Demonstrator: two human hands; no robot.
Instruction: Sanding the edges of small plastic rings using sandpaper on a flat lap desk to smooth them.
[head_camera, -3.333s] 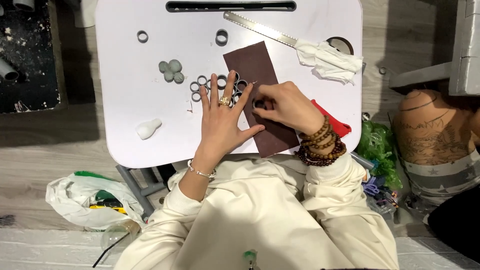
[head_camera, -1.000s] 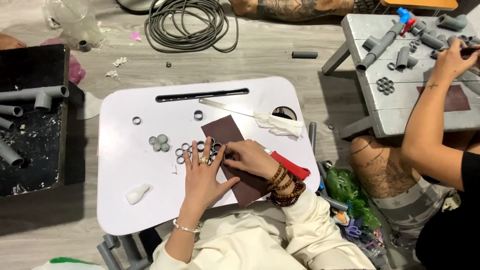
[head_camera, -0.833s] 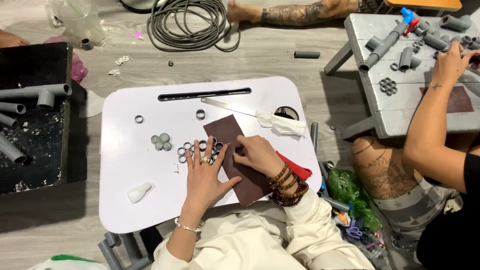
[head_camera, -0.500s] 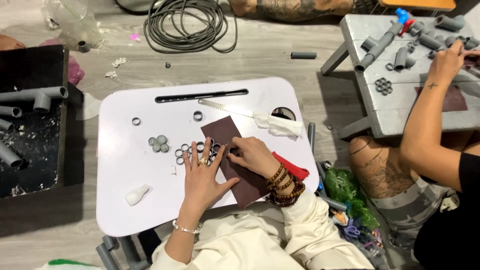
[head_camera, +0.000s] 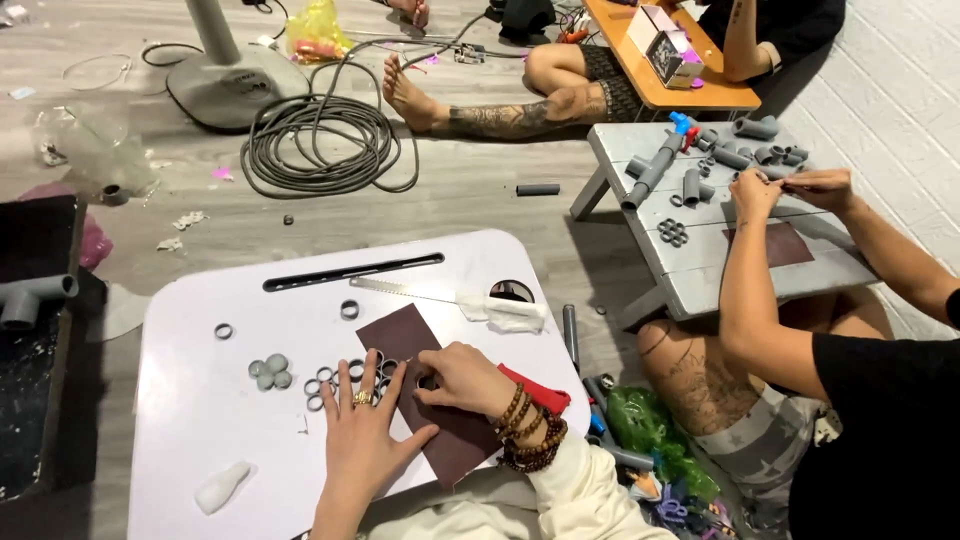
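The step in hand appears to be rubbing a small grey ring (head_camera: 428, 381) flat against a dark brown sheet of sandpaper (head_camera: 432, 405) lying on the white table (head_camera: 200, 420). The right hand (head_camera: 462, 378) pinches the ring under its fingertips, pressed onto the sheet near its middle. The left hand (head_camera: 368, 432) lies released, palm down with fingers spread, its thumb and heel bearing on the sheet's left edge to pin it.

The ring is a short, thin-walled slice of grey pipe, mostly hidden by the fingers; the finish of its edge cannot be judged. A row of like rings (head_camera: 345, 375) sits just left of the sheet.

In my judgement the next move calls for even downward pressure, the ring kept level, and the sheet held from sliding.
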